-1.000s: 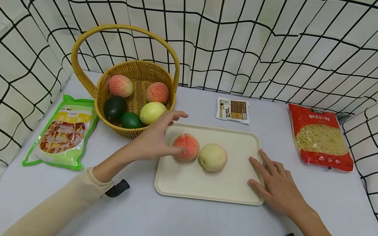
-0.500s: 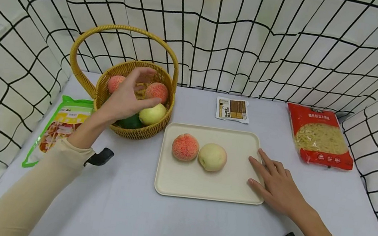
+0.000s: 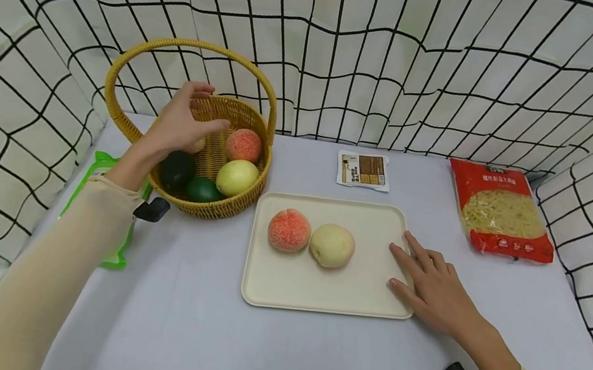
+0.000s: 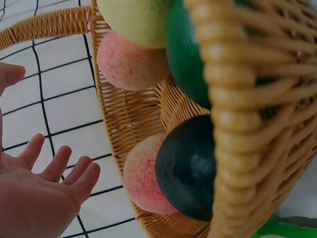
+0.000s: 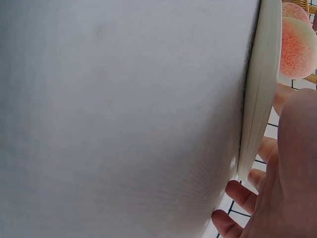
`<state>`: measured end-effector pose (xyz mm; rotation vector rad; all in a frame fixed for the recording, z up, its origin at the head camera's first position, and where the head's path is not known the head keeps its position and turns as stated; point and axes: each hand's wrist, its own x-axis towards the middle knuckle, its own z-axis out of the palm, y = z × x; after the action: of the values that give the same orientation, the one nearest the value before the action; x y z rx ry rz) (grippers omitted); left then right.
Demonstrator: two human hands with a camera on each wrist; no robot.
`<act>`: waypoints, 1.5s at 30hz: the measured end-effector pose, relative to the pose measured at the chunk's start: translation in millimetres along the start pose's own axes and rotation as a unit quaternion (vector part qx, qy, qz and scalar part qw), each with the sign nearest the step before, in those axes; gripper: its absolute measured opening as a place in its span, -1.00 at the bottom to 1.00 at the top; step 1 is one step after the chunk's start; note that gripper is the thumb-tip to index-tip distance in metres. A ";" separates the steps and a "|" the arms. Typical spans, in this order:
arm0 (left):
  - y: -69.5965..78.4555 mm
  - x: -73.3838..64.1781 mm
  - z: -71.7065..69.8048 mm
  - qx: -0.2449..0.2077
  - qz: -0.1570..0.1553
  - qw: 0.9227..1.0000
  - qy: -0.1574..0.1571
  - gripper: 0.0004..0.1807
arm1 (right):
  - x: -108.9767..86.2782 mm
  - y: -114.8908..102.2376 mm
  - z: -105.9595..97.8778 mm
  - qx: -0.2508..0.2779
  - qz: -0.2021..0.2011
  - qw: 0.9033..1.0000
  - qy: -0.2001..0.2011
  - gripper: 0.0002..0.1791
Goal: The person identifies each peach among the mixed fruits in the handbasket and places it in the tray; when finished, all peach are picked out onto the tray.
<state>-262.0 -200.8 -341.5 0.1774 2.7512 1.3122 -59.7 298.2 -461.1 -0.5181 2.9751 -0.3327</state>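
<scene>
Your left hand [image 3: 176,124] is over the left side of the wicker basket [image 3: 213,207], its fingers spread loosely and the thumb held apart, grasping nothing. In the basket, the dark round fruit [image 4: 185,166] lies at the left, overlapping the left-hand peach [image 4: 142,173] in the left wrist view; the head view shows little of that peach past your hand. The green fruit [image 3: 203,189] sits at the front, the yellow-green fruit [image 3: 237,177] beside it, and the right-hand peach [image 3: 244,145] just behind. To the basket's right, the cream tray [image 3: 316,290] holds the red peach [image 3: 289,230] and the pale peach [image 3: 332,246], side by side left of its middle. Your right hand [image 3: 434,291], fingers extended and released, rests at the tray's right edge. Beyond it lies the red pasta bag [image 3: 507,216], its pasta showing through a clear window.
</scene>
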 end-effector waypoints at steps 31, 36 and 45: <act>-36.7 21.1 -10.8 0.170 -0.103 0.980 -0.026 -0.06 | 2.0 0.4 -2.9 0.004 -0.001 1.000 0.000 -0.19; -35.4 20.3 -9.0 0.175 -0.111 0.978 -0.035 -0.10 | 1.4 1.4 -1.7 0.005 0.000 1.000 -0.001 -0.19; -31.0 19.4 -6.0 0.182 -0.080 0.979 -0.044 -0.13 | 0.9 1.8 -1.0 0.000 0.000 1.000 0.000 -0.19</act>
<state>-284.0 -222.1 -362.5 0.0331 2.8330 0.7382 -61.3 299.7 -460.6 -0.5167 2.9746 -0.3338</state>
